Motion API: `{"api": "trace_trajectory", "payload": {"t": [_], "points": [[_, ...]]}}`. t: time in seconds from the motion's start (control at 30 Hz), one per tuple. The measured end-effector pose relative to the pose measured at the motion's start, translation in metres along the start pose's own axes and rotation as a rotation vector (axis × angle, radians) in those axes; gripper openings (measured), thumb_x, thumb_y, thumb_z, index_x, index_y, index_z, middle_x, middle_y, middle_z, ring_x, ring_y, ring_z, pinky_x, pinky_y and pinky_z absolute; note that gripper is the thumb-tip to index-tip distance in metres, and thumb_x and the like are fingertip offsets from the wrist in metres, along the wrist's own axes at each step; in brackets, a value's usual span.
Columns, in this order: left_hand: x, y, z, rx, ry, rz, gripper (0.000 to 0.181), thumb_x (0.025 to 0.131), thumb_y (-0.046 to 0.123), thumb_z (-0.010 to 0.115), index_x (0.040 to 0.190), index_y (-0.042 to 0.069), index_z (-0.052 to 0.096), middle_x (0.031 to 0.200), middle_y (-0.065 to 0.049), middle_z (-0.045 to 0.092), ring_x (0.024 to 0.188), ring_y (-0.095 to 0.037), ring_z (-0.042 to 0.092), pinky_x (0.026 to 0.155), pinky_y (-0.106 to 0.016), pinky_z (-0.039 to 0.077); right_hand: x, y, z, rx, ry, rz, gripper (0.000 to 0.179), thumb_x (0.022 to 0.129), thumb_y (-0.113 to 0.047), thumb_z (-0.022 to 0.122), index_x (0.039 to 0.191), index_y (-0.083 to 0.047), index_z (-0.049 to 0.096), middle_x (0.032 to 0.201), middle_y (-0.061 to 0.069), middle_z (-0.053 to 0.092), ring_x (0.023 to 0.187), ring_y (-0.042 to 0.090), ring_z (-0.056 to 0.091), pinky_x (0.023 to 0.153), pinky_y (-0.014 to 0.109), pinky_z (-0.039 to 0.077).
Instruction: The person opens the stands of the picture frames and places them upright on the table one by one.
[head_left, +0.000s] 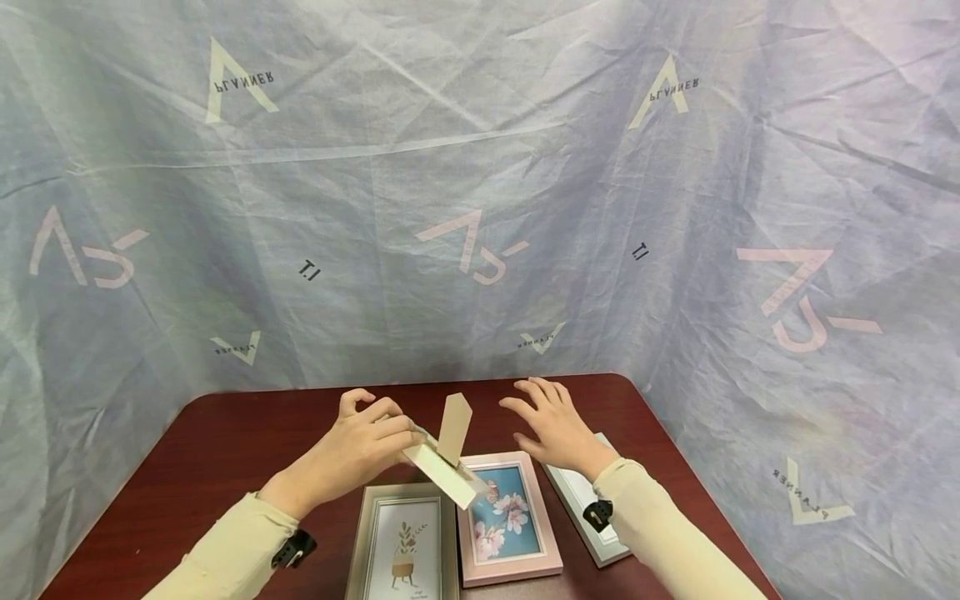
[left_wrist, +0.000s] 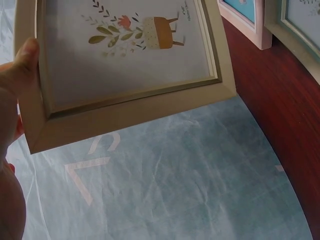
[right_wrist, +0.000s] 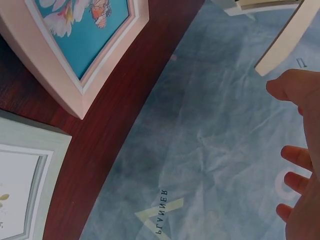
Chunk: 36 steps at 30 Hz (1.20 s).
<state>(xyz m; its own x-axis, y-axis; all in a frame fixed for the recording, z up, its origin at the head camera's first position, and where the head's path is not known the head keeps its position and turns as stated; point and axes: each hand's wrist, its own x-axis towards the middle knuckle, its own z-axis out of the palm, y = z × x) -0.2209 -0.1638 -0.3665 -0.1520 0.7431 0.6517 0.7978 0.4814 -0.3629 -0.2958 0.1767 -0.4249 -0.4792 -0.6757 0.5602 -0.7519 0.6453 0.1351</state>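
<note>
The left hand (head_left: pixel 356 450) pinches one cream frame (head_left: pixel 442 479) above the worktop (head_left: pixel 262 433), in from its far edge; the thumb lies on the front, while some fingertips are hidden. The cream frame's picture — hidden from the head view — is cut off in the left wrist view. One stand (head_left: pixel 455 427) juts from its back. The right hand's (head_left: pixel 551 425) fingers are spread. Three more frames lie below: one beige (head_left: pixel 405 542), cut off; one pink (head_left: pixel 517 521), partly covered; one pale (head_left: pixel 576 493), toward the right edge, half behind the right arm.

Cream frame (left_wrist: pixel 132 112): pale print (left_wrist: pixel 80 75), green leaves (left_wrist: pixel 100 39), red flower (left_wrist: pixel 124 21). Pink frame (head_left: pixel 517 572): pink blossoms (head_left: pixel 512 512) on blue picture (head_left: pixel 519 486). Tabletop (head_left: pixel 247 450) dark red-brown. Cloth (head_left: pixel 360 217) grey-blue, pink-lettered.
</note>
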Motion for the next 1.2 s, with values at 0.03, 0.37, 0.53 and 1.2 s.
{"api": "trace_trajectory", "payload": {"t": [0.03, 0.37, 0.53, 1.2], "points": [[0.0, -0.001, 0.0, 0.002, 0.01, -0.007, 0.025, 0.077, 0.03, 0.077, 0.099, 0.021, 0.069, 0.094, 0.012, 0.063, 0.091, -0.012, 0.056, 0.086, -0.049, 0.031, 0.0, -0.001, 0.0, 0.005, 0.002, 0.005, 0.052, 0.082, -0.022, 0.077, 0.13, -0.018, 0.058, 0.134, 0.019, 0.051, 0.127, 0.039, 0.043, 0.099, 0.058, 0.032], [0.0, -0.007, 0.005, -0.02, 0.146, -0.084, 0.036, 0.106, 0.038, 0.042, 0.104, 0.015, 0.07, 0.096, 0.005, 0.066, 0.086, -0.017, 0.057, 0.081, -0.055, 0.028, 0.001, -0.007, -0.001, 0.033, 0.003, 0.063, 0.049, 0.084, -0.025, 0.075, 0.13, -0.017, 0.059, 0.135, 0.019, 0.05, 0.127, 0.042, 0.042, 0.1, 0.06, 0.032], [-0.003, -0.009, 0.008, -0.031, 0.163, -0.152, 0.041, 0.104, 0.044, 0.042, 0.106, 0.013, 0.07, 0.096, 0.004, 0.065, 0.085, -0.018, 0.055, 0.082, -0.055, 0.027, 0.0, -0.011, 0.001, 0.054, 0.004, 0.08, 0.048, 0.086, -0.026, 0.074, 0.13, -0.017, 0.059, 0.134, 0.019, 0.051, 0.126, 0.041, 0.043, 0.099, 0.06, 0.032], [-0.013, -0.008, 0.022, 0.011, 0.21, -0.285, 0.044, 0.104, 0.044, 0.041, 0.104, 0.013, 0.072, 0.096, 0.003, 0.065, 0.082, -0.018, 0.052, 0.076, -0.053, 0.025, -0.019, -0.024, 0.016, 0.122, -0.045, 0.175, 0.049, 0.086, -0.026, 0.073, 0.131, -0.016, 0.058, 0.136, 0.018, 0.049, 0.128, 0.043, 0.04, 0.099, 0.063, 0.031]]}}
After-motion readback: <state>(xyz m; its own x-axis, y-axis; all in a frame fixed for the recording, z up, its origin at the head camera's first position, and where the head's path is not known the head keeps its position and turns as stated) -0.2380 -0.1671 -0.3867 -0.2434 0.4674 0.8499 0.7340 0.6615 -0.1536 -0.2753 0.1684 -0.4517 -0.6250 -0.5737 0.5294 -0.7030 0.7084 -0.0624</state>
